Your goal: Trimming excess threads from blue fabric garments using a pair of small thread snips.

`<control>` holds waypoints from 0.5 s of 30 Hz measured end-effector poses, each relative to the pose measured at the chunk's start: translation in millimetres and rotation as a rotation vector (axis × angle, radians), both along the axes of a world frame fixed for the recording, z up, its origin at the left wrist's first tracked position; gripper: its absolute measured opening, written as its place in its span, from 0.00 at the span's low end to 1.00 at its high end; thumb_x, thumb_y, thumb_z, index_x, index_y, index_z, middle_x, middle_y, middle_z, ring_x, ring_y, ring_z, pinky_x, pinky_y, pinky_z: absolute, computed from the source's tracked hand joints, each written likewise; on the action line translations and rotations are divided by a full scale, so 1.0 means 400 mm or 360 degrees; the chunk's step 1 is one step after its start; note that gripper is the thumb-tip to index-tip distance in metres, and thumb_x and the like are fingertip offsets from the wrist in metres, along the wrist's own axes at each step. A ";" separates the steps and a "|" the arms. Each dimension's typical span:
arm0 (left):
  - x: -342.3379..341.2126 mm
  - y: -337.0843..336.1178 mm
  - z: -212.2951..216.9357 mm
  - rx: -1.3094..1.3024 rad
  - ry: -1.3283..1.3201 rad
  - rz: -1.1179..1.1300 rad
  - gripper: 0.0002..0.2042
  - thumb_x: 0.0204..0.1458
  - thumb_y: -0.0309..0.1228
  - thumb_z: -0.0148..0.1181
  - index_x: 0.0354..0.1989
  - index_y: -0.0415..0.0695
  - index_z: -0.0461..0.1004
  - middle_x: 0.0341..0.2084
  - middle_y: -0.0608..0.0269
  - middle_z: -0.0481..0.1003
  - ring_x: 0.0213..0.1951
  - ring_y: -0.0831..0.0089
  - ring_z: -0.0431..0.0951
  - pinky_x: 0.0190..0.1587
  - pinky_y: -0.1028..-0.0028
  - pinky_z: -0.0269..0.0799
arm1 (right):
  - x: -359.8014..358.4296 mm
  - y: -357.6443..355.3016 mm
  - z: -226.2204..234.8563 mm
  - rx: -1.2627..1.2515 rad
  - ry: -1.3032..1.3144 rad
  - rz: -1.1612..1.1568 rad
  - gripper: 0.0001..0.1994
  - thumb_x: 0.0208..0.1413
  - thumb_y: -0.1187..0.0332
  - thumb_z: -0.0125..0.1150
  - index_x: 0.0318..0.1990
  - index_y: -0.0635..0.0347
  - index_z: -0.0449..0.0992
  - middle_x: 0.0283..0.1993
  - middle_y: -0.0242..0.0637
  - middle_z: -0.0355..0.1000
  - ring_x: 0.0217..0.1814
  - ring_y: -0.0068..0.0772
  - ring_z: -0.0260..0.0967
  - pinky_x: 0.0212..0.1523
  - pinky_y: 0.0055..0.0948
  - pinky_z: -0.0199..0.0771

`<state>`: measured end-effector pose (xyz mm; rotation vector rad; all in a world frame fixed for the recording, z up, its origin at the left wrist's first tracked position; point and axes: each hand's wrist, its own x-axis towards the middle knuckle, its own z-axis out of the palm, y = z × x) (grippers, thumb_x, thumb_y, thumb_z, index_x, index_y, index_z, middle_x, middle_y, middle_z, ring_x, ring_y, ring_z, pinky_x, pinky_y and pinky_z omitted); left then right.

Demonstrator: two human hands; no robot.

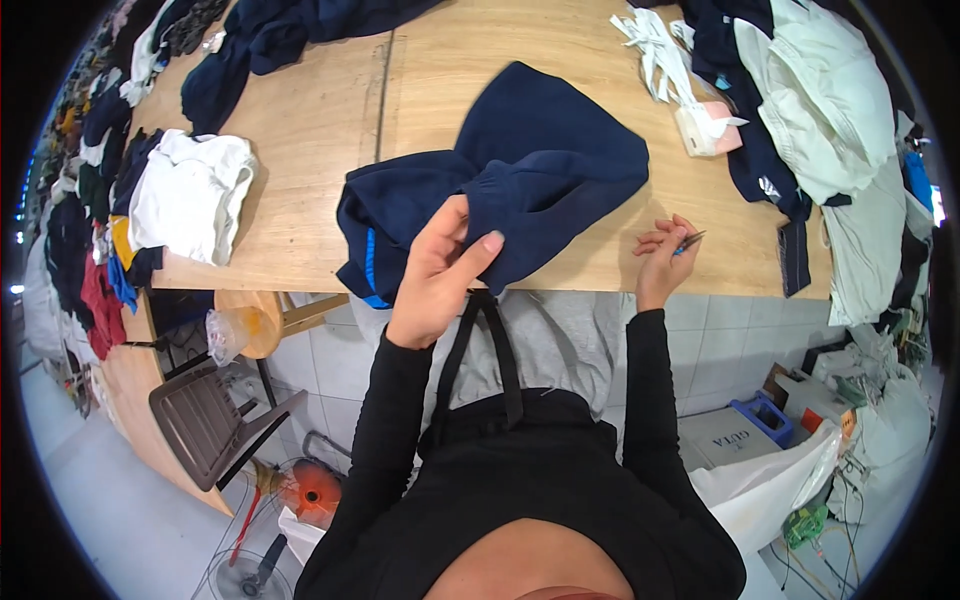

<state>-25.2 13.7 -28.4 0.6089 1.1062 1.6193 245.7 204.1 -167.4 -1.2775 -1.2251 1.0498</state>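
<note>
A navy blue garment (pixel 560 165) lies spread and partly bunched on the wooden table (pixel 440 110) in front of me. It has a gathered elastic edge and a bright blue stripe at its lower left. My left hand (pixel 445 270) is closed on that gathered edge, with the thumb on top and the other fingers partly hidden under the cloth. To the right of the garment, and apart from it, my right hand (pixel 667 258) holds small snips (pixel 690 242) with a blue part and a pointed metal tip. The fingers hide most of the snips.
A folded white garment (pixel 190 195) lies at the left. More navy cloth (pixel 270 45) is at the back left. A pink tissue box (pixel 708 128), white straps (pixel 660 55) and pale garments (pixel 825 100) sit at the right. A brown chair (pixel 205 420) stands below left.
</note>
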 end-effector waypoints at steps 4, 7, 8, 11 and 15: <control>-0.032 -0.052 0.010 0.0000 0.0028 0.0163 0.27 0.69 0.19 0.61 0.76 0.36 0.64 0.63 0.62 0.78 0.64 0.77 0.76 0.68 0.75 0.69 | -0.015 0.001 0.003 -0.0042 -0.0056 0.0032 0.14 0.82 0.62 0.46 0.59 0.66 0.70 0.45 0.44 0.75 0.29 0.26 0.76 0.24 0.25 0.78; -0.035 -0.069 -0.006 0.0009 0.0000 0.0282 0.30 0.67 0.17 0.62 0.78 0.36 0.63 0.67 0.57 0.76 0.65 0.75 0.76 0.68 0.74 0.69 | -0.019 -0.001 0.002 -0.0041 -0.0058 0.0038 0.14 0.82 0.63 0.47 0.58 0.66 0.71 0.45 0.43 0.75 0.29 0.25 0.76 0.24 0.24 0.77; -0.041 -0.072 -0.017 0.0012 0.0000 0.0279 0.30 0.67 0.17 0.62 0.78 0.36 0.63 0.67 0.57 0.76 0.65 0.75 0.76 0.68 0.74 0.69 | -0.021 0.000 0.003 -0.0036 -0.0054 0.0033 0.14 0.81 0.63 0.47 0.58 0.66 0.71 0.45 0.43 0.75 0.29 0.25 0.76 0.24 0.24 0.77; -0.097 -0.071 -0.046 -0.0048 0.0274 0.0622 0.31 0.64 0.16 0.63 0.77 0.37 0.65 0.74 0.52 0.69 0.69 0.71 0.72 0.69 0.73 0.68 | -0.020 -0.003 0.003 -0.0027 -0.0130 0.0014 0.14 0.81 0.63 0.48 0.58 0.66 0.71 0.45 0.42 0.76 0.29 0.25 0.76 0.24 0.24 0.76; -0.196 -0.108 -0.098 -0.0552 0.0961 0.0855 0.28 0.67 0.26 0.66 0.75 0.45 0.70 0.75 0.49 0.65 0.74 0.63 0.67 0.68 0.66 0.68 | -0.021 0.003 0.004 -0.0037 -0.0150 0.0000 0.15 0.82 0.62 0.47 0.58 0.67 0.71 0.46 0.44 0.75 0.29 0.25 0.75 0.25 0.24 0.77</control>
